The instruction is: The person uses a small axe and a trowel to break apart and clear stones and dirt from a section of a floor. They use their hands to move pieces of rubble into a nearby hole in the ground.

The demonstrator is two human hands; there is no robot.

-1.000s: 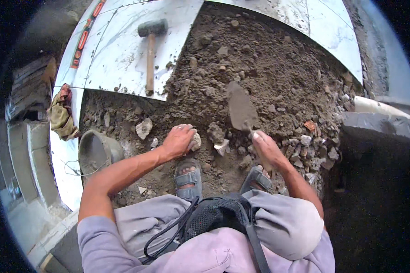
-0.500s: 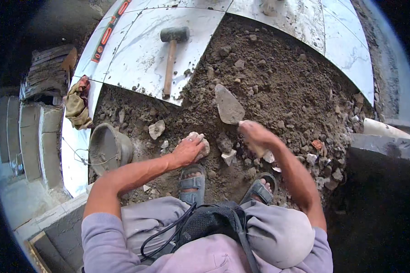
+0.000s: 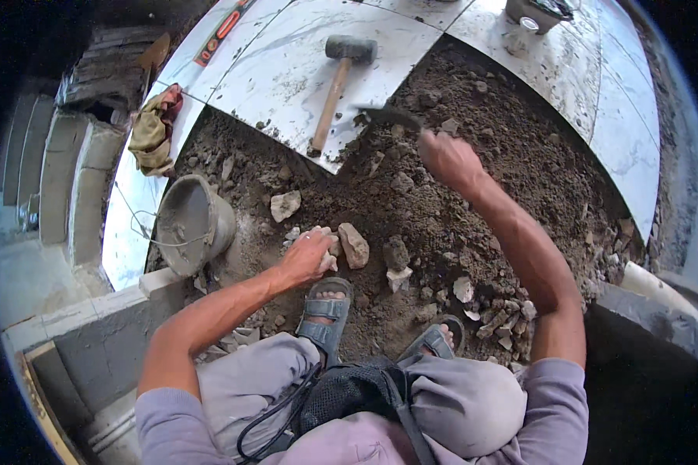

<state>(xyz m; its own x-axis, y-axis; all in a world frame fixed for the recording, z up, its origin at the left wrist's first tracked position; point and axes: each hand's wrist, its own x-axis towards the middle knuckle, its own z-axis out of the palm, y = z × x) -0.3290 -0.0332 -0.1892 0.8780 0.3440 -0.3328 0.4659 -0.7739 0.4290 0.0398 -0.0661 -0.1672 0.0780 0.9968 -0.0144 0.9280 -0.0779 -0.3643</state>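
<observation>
Near my sandalled left foot, my left hand [image 3: 306, 252] grips pale stone [image 3: 327, 259] in a bed of loose soil and rubble. A larger beige stone [image 3: 354, 246] lies just right of it, with a dark lump on a white chip [image 3: 396, 273] farther right. My right hand [image 3: 447, 159] is closed on a trowel's handle, its dark blade [image 3: 388, 116] turned nearly edge-on above the soil by the tile's corner. A rubber mallet [image 3: 333, 101] with a wooden handle lies on a white marbled tile [image 3: 271, 77] just left of the blade.
An orange-trimmed level [image 3: 223, 32] and crumpled cloth [image 3: 155, 130] lie on tiles at left, above a bucket [image 3: 197, 223]. Another container [image 3: 540, 14] stands top right. Concrete steps [image 3: 62, 178] descend at far left; a white pipe [image 3: 659, 293] rests beside a dark drop at right.
My right hand has swung up and forward with the trowel, whose blade has turned from flat to edge-on. My left hand stays at the stones. The view has shifted.
</observation>
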